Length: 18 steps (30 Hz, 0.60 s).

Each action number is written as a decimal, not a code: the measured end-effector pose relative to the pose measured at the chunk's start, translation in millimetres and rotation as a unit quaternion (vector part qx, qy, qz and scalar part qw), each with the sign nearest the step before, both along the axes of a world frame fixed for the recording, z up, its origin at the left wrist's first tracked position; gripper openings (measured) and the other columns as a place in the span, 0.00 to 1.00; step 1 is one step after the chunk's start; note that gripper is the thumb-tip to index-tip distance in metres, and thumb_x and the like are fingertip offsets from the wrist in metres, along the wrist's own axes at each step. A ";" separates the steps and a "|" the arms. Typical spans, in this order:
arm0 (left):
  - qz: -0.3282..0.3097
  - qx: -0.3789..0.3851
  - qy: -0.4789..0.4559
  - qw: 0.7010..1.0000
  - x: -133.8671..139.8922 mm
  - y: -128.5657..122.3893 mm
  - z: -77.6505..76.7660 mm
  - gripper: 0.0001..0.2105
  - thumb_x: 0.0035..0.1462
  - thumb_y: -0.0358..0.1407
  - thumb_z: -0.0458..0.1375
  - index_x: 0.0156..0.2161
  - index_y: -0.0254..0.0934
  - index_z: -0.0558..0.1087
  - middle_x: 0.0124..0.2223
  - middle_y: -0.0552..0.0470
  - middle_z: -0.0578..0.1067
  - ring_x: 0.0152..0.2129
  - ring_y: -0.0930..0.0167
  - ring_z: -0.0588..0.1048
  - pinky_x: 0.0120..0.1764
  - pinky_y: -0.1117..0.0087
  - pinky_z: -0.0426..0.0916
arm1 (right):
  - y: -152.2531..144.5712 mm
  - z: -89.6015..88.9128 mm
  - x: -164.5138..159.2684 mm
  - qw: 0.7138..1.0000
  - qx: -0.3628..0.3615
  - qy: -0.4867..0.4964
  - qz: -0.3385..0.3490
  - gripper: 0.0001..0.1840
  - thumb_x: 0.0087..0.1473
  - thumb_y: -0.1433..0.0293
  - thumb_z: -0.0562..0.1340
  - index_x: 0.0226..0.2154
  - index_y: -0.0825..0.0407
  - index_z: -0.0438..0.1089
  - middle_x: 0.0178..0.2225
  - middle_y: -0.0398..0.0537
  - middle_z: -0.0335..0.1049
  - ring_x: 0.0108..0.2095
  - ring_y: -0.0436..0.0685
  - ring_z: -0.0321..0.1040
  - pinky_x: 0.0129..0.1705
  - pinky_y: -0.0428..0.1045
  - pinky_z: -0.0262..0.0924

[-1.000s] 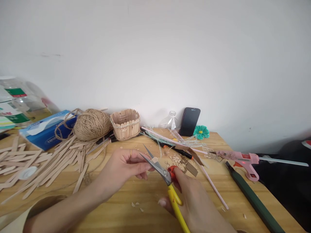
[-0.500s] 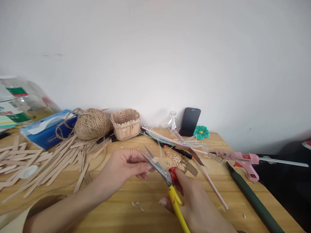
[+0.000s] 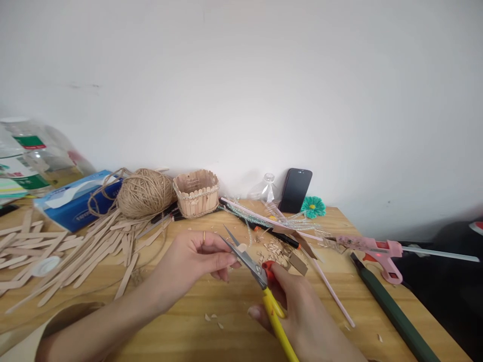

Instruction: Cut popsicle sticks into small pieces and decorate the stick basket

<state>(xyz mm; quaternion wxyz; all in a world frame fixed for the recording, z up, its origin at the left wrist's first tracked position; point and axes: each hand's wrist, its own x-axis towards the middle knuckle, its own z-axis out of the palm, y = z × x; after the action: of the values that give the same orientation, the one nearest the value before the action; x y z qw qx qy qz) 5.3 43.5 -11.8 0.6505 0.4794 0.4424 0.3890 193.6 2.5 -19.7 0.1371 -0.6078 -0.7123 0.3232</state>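
Observation:
My right hand (image 3: 298,306) is wrapped round a pair of scissors (image 3: 277,322) with yellow and red handles. Its blades are parted and point up and to the left. In a pinch between thumb and fingers, my left hand (image 3: 206,255) holds a small piece of wooden craft stick (image 3: 242,247). The rounded end of that piece shows between the blades; the rest is hidden by my fingers. Small wood chips (image 3: 275,249) are heaped just beyond the scissors. A little basket of craft sticks (image 3: 196,195) with a sparkly band stands behind my left hand.
Loose craft sticks (image 3: 86,251) cover the left side, below a twine ball (image 3: 145,193) and a blue tissue pack (image 3: 79,203). A phone (image 3: 296,190) leans on the wall beside a teal flower (image 3: 313,206). A pink glue gun (image 3: 381,246) lies right, near a dark green bar (image 3: 392,306).
Hardly anything differs. The view has shifted very slightly, while both hands, the scissors and the stick piece keep nearly the same places.

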 end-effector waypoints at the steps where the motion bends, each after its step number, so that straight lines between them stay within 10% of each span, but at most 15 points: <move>1: 0.004 -0.001 -0.003 1.000 0.1 0.1 0.1 0.02 0.40 0.30 0.64 0.23 0.33 0.76 0.19 0.56 0.75 0.16 0.77 0.71 0.23 0.77 0.68 | 0.8 -0.1 0.3 1.000 0.002 -0.008 0.009 0.14 0.45 0.64 0.61 0.23 0.49 0.53 0.23 0.40 0.58 0.23 0.52 0.53 0.26 0.46 0.48; 18: -0.017 -0.046 0.006 0.999 2.7 -1.6 -1.8 0.06 0.40 0.32 0.64 0.23 0.32 0.72 0.21 0.54 0.76 0.14 0.77 0.71 0.21 0.75 0.67 | -4.1 4.3 6.4 0.996 -0.019 0.070 0.056 0.18 0.50 0.53 0.54 0.32 0.51 0.65 0.29 0.47 0.68 0.31 0.58 0.64 0.32 0.48 0.59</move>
<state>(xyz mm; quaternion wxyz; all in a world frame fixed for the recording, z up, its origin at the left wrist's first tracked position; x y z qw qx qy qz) 8.0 41.9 -13.6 0.6755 0.4587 0.4555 0.3548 199.9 -1.6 -15.4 0.1570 -0.5454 -0.7276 0.3853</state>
